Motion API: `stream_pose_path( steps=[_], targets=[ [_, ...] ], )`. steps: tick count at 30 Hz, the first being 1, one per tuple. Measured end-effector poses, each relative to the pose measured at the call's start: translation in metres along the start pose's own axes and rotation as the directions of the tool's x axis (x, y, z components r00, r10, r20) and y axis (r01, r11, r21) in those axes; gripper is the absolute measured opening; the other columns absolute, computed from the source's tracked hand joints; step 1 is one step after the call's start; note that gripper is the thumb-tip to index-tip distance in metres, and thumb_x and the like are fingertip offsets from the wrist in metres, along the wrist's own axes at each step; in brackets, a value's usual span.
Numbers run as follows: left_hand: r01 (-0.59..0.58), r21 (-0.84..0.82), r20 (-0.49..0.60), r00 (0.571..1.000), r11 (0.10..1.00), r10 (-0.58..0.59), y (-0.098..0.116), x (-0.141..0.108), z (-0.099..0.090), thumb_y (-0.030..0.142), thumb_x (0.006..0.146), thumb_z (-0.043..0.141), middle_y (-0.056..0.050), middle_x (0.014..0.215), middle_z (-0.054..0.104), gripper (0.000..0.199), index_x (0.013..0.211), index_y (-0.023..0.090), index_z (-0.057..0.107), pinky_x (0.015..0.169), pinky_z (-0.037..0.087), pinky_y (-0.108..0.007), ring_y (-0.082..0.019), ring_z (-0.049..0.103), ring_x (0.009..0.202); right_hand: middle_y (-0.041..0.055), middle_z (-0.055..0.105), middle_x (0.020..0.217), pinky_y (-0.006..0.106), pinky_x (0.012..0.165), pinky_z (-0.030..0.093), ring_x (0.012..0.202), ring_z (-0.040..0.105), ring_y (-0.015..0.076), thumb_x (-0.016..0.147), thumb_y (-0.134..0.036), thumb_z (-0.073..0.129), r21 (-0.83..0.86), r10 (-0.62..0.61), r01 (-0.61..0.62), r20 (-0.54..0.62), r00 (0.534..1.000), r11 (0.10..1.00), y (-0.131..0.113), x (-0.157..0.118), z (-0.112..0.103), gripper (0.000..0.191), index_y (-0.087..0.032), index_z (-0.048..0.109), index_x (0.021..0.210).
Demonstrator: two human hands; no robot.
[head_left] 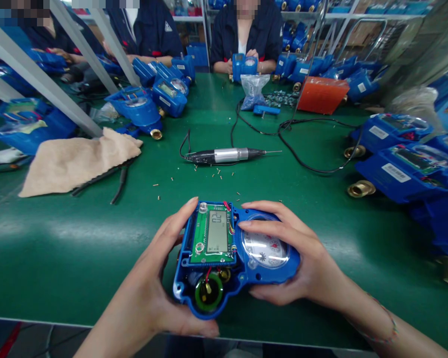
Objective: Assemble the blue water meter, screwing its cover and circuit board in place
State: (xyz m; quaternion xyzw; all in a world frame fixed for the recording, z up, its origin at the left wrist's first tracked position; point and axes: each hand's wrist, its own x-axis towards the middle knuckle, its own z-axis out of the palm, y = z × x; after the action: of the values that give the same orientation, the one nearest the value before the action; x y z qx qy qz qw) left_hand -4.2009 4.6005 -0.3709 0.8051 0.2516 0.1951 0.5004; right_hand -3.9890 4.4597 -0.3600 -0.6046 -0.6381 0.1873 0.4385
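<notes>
Between my two hands is a blue water meter (242, 286) with its cover off, above the front part of the bench. My left hand (153, 278) grips the end with the green circuit board (198, 238), its small display lit with digits, and a round green-rimmed part on red wires below it. My right hand (302, 248) wraps the other end, fingers over the clear dome of the round dial (265, 243). Beyond the meter lies an electric screwdriver (226, 155), its bit pointing right. Several small screws (219, 172) are scattered between the screwdriver and the meter.
More blue meters stand on the right (403, 169) and at the left (136, 107). A beige cloth (78, 161) lies left. A black cable (309, 170) loops near a red-orange box (323, 94) and a plastic bag (253, 92). Co-workers sit across the green bench (97, 238).
</notes>
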Motion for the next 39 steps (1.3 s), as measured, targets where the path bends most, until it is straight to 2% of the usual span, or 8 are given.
stream_pose_path(
  steps=[5,13,32,39],
  targets=[
    [0.001,0.037,0.009,1.0,0.999,-0.002,0.004,0.003,-0.002,0.052,0.04,0.09,-0.008,0.14,0.049,0.124,0.146,0.034,0.028,0.103,0.042,-0.057,-0.04,0.052,0.12,0.0119,0.049,0.134,0.031,0.102,0.042,0.122,0.05,0.023,0.058,-0.031,0.085,0.0,0.008,-0.008,-0.011,1.0,1.0,0.001,0.001,0.001,0.07,-0.019,0.06,0.122],
    [0.042,-0.059,0.053,0.998,0.997,-0.039,-0.001,0.003,-0.003,0.053,0.044,0.089,-0.008,0.143,0.045,0.123,0.147,0.035,0.024,0.108,0.033,-0.061,-0.04,0.047,0.125,0.0099,0.048,0.135,0.027,0.103,0.04,0.124,0.049,0.0207,0.059,-0.029,0.085,-0.005,0.01,-0.01,-0.009,1.0,1.0,0.002,0.0,0.001,0.07,-0.02,0.059,0.124],
    [0.0,-0.099,0.057,0.998,0.995,0.005,-0.006,0.003,-0.004,0.053,0.042,0.09,-0.006,0.145,0.042,0.125,0.147,0.038,0.023,0.11,0.03,-0.061,-0.04,0.044,0.128,0.0074,0.047,0.136,0.031,0.103,0.042,0.123,0.05,0.0213,0.062,-0.028,0.082,-0.042,0.018,-0.018,-0.018,1.0,0.999,0.001,0.0,0.004,0.07,-0.025,0.055,0.126],
    [0.018,-0.102,0.072,0.997,0.995,-0.011,-0.009,-0.001,-0.004,0.055,0.044,0.088,-0.004,0.15,0.032,0.124,0.147,0.039,0.021,0.113,0.025,-0.059,-0.039,0.034,0.135,0.0081,0.045,0.138,0.032,0.105,0.041,0.125,0.048,0.0225,0.062,-0.029,0.082,-0.067,0.001,-0.002,-0.012,1.0,0.998,0.002,-0.005,0.005,0.071,-0.025,0.054,0.127]
  ],
)
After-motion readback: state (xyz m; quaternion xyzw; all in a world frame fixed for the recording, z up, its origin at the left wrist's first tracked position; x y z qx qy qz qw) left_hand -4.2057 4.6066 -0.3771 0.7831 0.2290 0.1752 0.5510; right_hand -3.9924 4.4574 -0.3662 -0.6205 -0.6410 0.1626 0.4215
